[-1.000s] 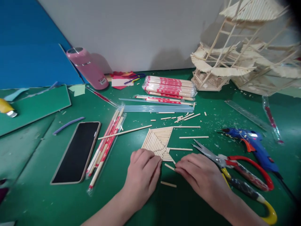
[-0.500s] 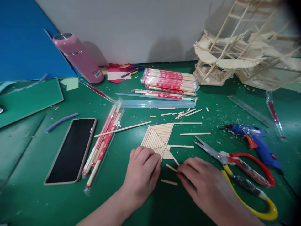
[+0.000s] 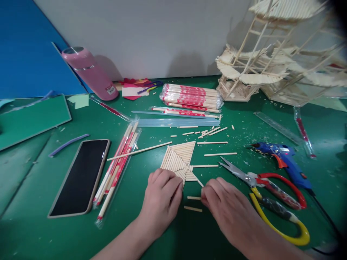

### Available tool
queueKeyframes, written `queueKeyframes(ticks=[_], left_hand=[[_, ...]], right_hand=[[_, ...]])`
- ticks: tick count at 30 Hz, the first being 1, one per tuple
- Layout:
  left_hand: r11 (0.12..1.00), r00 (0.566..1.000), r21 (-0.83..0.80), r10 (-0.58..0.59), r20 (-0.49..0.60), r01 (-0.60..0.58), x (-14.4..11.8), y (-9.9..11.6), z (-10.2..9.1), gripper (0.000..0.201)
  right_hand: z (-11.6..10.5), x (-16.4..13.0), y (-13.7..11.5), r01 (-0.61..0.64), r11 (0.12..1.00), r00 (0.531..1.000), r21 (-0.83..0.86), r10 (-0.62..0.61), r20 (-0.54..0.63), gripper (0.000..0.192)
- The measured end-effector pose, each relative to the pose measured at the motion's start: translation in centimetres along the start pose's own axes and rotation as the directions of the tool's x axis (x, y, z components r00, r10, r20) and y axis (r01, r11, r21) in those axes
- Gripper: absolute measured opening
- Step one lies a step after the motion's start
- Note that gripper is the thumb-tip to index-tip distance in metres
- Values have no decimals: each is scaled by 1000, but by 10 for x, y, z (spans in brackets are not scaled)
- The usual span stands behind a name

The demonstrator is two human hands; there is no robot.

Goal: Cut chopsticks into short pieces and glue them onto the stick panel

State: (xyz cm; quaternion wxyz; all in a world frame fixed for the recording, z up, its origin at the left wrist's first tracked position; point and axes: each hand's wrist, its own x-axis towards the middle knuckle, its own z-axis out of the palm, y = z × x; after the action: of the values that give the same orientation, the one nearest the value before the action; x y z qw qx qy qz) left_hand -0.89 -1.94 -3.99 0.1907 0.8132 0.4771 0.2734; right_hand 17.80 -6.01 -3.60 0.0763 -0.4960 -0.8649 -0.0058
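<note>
A flat panel of glued wooden sticks [image 3: 177, 157] lies on the green table, its strips set in angled sections. My left hand [image 3: 162, 196] is closed at the panel's lower left edge, the fingertips curled on it and partly hidden. My right hand [image 3: 225, 206] pinches the right end of a short wooden stick [image 3: 193, 198], just below the panel. Under that one lies another short stick [image 3: 193, 208]. A thin stick slants from the panel's lower right corner to my right fingertips. Loose sticks, including one long piece [image 3: 220, 154], lie right of the panel.
Scissors [image 3: 244, 175] with red and yellow handles and a blue glue gun [image 3: 284, 155] lie at right. A phone [image 3: 80, 177] and wrapped chopsticks [image 3: 118, 166] are at left. Behind stand a pink bottle [image 3: 90, 74], a chopstick bundle [image 3: 191, 96] and a stick-built model [image 3: 252, 76].
The short stick in my right hand has swung from a slant to nearly level. A small gap now shows between the panel and the upper right loose stick. The camera view has shifted slightly.
</note>
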Motion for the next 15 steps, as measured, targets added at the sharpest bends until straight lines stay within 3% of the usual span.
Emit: queueKeyframes(ticks=[8, 15], left_hand=[[1000, 1000, -4, 5, 20, -5, -1, 0, -1, 13], [1000, 1000, 0, 8, 18, -8, -1, 0, -1, 14]], right_hand=[[-8, 15, 14, -44, 971, 996, 233, 24, 85, 13], [-2, 18, 21, -101, 946, 988, 308, 59, 143, 14]])
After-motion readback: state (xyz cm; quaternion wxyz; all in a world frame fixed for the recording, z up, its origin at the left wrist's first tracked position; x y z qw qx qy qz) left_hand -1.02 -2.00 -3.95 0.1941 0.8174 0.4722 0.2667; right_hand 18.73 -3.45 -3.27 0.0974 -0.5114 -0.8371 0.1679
